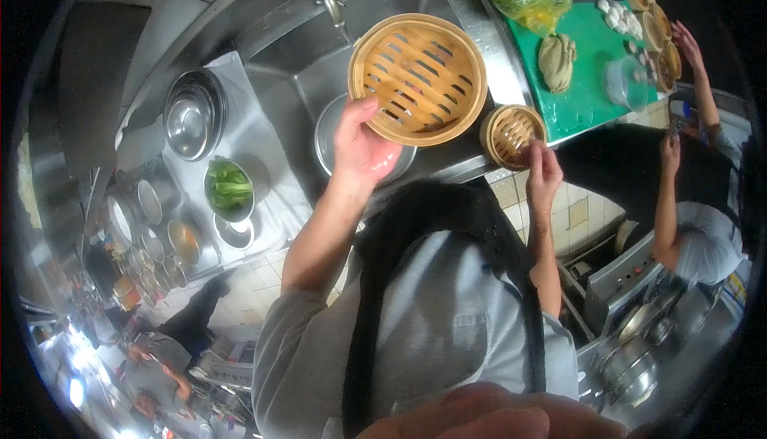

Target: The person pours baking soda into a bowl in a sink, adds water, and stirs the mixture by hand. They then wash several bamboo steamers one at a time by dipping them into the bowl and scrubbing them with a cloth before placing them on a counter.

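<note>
My left hand (363, 147) is closed on the rim of a large round bamboo steamer basket (419, 79), thumb over the near edge. The basket is held up above the sink, its slatted side facing me. A smaller bamboo steamer basket (514, 135) is in my right hand (545, 169), pinched at its lower right rim near the sink's right front edge. Under the large basket, a round metal vessel (323, 139) in the sink basin shows only in part.
A faucet (329, 3) stands behind the sink (272, 63). To the right lies a green cutting board (571, 115) with a cloth (557, 63) and a clear container (625, 85); a co-worker (707, 231) is beside it. Metal bowls (190, 119) and a bowl of greens (229, 187) are left.
</note>
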Available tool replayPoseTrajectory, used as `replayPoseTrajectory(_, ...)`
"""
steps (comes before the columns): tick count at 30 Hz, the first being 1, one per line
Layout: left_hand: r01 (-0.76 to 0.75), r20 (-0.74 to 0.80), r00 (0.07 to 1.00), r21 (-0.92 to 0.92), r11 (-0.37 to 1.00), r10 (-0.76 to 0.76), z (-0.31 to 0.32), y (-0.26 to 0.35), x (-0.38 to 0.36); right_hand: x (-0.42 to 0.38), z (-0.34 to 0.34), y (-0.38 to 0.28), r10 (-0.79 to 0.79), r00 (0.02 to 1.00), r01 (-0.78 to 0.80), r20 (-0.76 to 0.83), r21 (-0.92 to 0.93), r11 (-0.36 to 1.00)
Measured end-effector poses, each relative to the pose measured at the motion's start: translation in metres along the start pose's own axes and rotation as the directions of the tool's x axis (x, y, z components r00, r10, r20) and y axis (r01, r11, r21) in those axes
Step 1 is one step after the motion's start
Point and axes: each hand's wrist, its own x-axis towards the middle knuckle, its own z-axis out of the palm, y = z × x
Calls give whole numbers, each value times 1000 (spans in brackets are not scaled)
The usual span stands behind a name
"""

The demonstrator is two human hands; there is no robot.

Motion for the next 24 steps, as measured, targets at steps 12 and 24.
replayPoseTrajectory(12, 18, 13, 1000, -12, 1000, -18, -4, -3, 3, -3, -3, -11, 43, 999, -43, -5, -29, 999)
replayPoseTrajectory(24, 117, 90, 991, -187, 975, -101, -23, -7, 11, -3, -4, -10, 32, 999, -32, -9, 44, 999)
